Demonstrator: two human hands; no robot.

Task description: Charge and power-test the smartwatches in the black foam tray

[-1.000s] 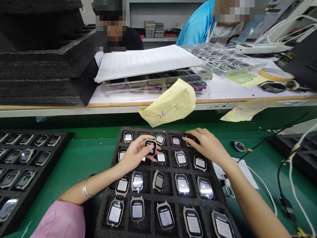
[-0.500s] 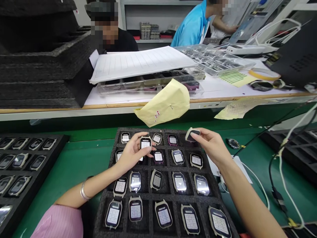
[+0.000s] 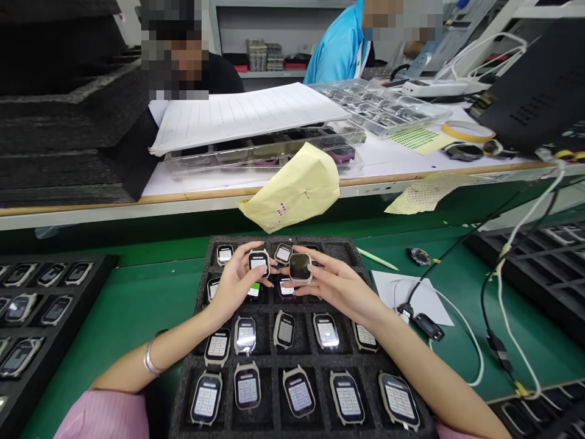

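Note:
A black foam tray [image 3: 210, 247] lies in front of me on the green belt, with several smartwatch bodies set in its pockets, most with lit screens. My left hand [image 3: 235, 283] is closed on one watch body [image 3: 259, 262] with a lit screen, held over the tray's far rows. My right hand [image 3: 336, 285] is closed on a second watch body [image 3: 300, 267] whose screen is dark, held just right of the first. The two watches are nearly side by side. A silver bangle [image 3: 150, 360] sits on my left wrist.
Another foam tray of watches [image 3: 31, 299] lies at the left. A charging clip [image 3: 427, 326] with white cable rests on white paper at the right, beside a loose watch [image 3: 419, 256]. A yellow paper [image 3: 297, 189] hangs from the shelf edge. Two people work across the bench.
My right hand lifted a dark-screened watch from the tray's far right pocket and carried it left, next to the watch in my left hand. The left hand rose slightly.

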